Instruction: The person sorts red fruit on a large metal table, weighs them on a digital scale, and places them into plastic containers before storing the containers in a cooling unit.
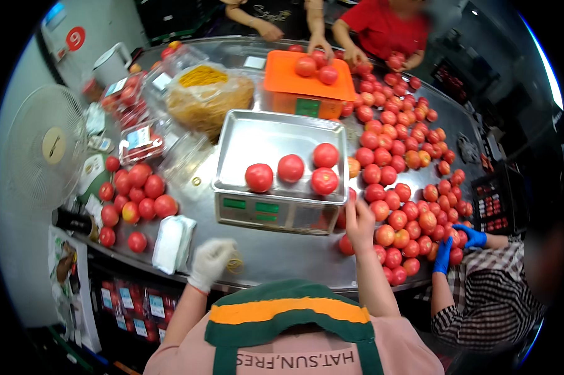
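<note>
My left hand [211, 263], in a white glove, is low over the table's near edge with its fingers curled in. Nothing shows inside it, and thin yellow rubber bands [234, 263] lie beside its fingers. My bare right hand [360, 225] reaches up along the right side of a digital scale [276, 212] with green displays. Its fingertips meet a partly hidden tomato [352, 194]; whether they grip it is unclear. On the scale's metal tray [268, 133] rest several red tomatoes [290, 168], grouped along the near and right sides.
Loose tomatoes [399, 147] spread over the table's right side, with a smaller group [139, 192] at left. Beyond the tray stand an orange scale [282, 77] and a plastic bag [211, 101]. A fan [48, 145] stands left. Blue-gloved hands [443, 255] work at right; others work opposite.
</note>
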Available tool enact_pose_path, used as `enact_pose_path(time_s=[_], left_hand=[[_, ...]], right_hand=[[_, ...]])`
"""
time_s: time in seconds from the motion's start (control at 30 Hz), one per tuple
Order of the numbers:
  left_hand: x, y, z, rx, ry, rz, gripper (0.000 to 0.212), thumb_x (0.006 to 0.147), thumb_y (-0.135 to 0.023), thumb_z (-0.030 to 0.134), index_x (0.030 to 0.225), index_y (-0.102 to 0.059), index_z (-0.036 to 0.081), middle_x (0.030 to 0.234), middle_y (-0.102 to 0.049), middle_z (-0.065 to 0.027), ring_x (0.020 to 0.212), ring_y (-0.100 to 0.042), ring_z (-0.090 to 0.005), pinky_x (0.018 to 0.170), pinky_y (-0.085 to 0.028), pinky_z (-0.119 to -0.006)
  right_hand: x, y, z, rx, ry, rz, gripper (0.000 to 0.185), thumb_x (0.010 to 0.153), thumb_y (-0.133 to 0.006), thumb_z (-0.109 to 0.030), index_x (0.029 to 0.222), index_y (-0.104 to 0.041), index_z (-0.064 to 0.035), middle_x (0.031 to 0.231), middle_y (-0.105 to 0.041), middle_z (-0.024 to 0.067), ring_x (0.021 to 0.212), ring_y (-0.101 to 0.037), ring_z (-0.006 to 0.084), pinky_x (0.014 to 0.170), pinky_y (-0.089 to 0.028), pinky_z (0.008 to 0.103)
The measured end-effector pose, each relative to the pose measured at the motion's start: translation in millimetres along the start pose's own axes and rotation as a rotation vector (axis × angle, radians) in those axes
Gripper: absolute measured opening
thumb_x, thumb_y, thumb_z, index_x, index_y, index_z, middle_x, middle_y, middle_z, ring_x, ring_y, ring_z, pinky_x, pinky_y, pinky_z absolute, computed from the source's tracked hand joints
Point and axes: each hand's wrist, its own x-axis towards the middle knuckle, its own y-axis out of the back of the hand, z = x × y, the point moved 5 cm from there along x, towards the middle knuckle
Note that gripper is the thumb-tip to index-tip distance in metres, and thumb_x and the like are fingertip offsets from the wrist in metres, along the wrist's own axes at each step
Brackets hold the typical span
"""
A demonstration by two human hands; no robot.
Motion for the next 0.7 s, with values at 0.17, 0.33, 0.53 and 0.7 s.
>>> enact_pose_path(time_s=[0.17, 0.33, 0.53, 0.7], left_hand=[[97, 69, 36, 0.657, -0.502, 0.592, 0.025, 0.082, -0.061, 0.011, 0.105, -0.06, -0.001, 0.082, -0.063, -0.0155, 0.077, -0.061, -0.0315, 0.075, -0.048, -0.035], [165, 91, -28, 0.806, -0.073, 0.231, 0.032, 0.083, -0.058, 0.025, 0.106, -0.061, 0.003, 0.086, -0.065, -0.0132, 0.078, -0.061, -0.0293, 0.077, -0.048, -0.034], [183, 96, -55, 0.112, 0.168, -0.005, 0.027, 0.087, -0.055, 0.024, 0.089, -0.065, -0.001, 0.075, -0.063, -0.0072, 0.068, -0.057, -0.0126, 0.065, -0.046, -0.026], [184, 110, -111, -0.211, 0.328, -0.021, 0.027, 0.088, -0.056, 0.022, 0.093, -0.065, -0.003, 0.084, -0.065, -0.0079, 0.073, -0.06, -0.0148, 0.068, -0.048, -0.027]], right_hand=[[-124, -35, 46, -0.03, -0.143, -0.498, 0.014, 0.083, -0.061, -0.014, 0.081, -0.064, -0.0014, 0.07, -0.062, 0.014, 0.063, -0.062, 0.0243, 0.06, -0.048, 0.0322], [-140, -59, 62, -0.11, -0.273, -0.568, 0.016, 0.083, -0.06, -0.019, 0.087, -0.066, -0.0052, 0.075, -0.064, 0.0151, 0.067, -0.063, 0.0277, 0.062, -0.05, 0.0356], [-142, -56, 79, 0.203, -0.685, -0.535, 0.017, 0.086, -0.059, -0.018, 0.092, -0.064, -0.0021, 0.069, -0.063, 0.009, 0.054, -0.06, 0.0149, 0.05, -0.048, 0.0281], [-133, -61, 68, 0.137, -0.671, -0.48, 0.016, 0.086, -0.058, -0.015, 0.093, -0.062, -0.0014, 0.064, -0.06, 0.0077, 0.053, -0.058, 0.0151, 0.051, -0.048, 0.0256]])
